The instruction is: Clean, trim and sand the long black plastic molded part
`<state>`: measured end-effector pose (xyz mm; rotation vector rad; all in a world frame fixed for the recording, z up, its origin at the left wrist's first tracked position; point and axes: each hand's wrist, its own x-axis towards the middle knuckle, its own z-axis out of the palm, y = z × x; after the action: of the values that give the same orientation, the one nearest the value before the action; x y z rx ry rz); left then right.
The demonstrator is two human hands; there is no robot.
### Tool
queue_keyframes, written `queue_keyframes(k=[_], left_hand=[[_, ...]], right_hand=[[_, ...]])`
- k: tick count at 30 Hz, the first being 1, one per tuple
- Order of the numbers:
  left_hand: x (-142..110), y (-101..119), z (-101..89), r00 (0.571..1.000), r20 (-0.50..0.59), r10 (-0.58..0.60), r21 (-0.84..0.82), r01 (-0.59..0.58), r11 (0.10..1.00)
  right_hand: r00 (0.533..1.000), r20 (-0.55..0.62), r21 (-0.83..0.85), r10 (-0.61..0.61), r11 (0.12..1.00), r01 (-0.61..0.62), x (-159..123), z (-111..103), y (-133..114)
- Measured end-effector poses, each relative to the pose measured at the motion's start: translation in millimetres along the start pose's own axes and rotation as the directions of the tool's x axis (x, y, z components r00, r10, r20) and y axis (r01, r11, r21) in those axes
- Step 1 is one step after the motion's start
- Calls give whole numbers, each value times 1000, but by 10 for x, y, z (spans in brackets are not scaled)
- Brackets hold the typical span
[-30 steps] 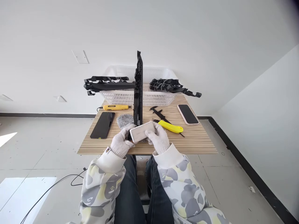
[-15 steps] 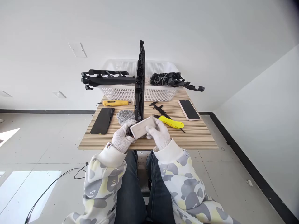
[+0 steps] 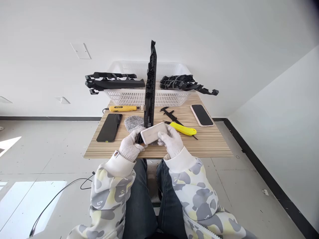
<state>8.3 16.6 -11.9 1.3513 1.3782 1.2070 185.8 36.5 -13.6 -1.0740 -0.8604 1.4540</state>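
In R hand's grip (image 3: 171, 141): white block (image 3: 154, 133).

Camouflage sleeves (image 3: 200, 196) of white, gray and pale yellow; white gloves (image 3: 130, 146); bright yellow utility knife (image 3: 183, 129); black phone (image 3: 109, 127).

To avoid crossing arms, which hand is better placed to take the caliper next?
Probably the right hand, nearer the caliper, though it holds the white block; the left hand holds the black part.

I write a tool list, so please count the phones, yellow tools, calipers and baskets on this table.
Left phone, right phone: 2
Corded yellow tool, toothed yellow tool: 2
Caliper: 1
Basket: 1
Total: 6
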Motion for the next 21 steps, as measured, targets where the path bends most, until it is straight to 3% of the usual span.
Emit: queue_keyframes(k=[4, 8, 12, 15, 19, 21], left_hand=[[6, 9, 12, 998, -37, 57, -33, -59, 998], [-9, 36, 22, 998, -14, -56, -30, 56, 998], [-13, 48, 14, 1000, -14, -22, -32, 22, 999], [-4, 35, 11, 998, -16, -58, -37, 57, 998], [-1, 22, 9, 998, -55, 38, -49, -41, 998], [-9, 22, 5, 999, -30, -29, -26, 28, 999]], right_hand=[[997, 69, -53, 39, 998, -36, 3, -31, -14], [997, -71, -12, -29, 1000, 28, 31, -40, -10], [1000, 10, -34, 0, 999, 1, 29, -37, -7], [998, -52, -20, -35, 999, 34, 10, -27, -11], [1000, 12, -79, -3, 997, 4, -21, -1, -31], [998, -53, -39, -40, 999, 38, -28, 11, -39]])
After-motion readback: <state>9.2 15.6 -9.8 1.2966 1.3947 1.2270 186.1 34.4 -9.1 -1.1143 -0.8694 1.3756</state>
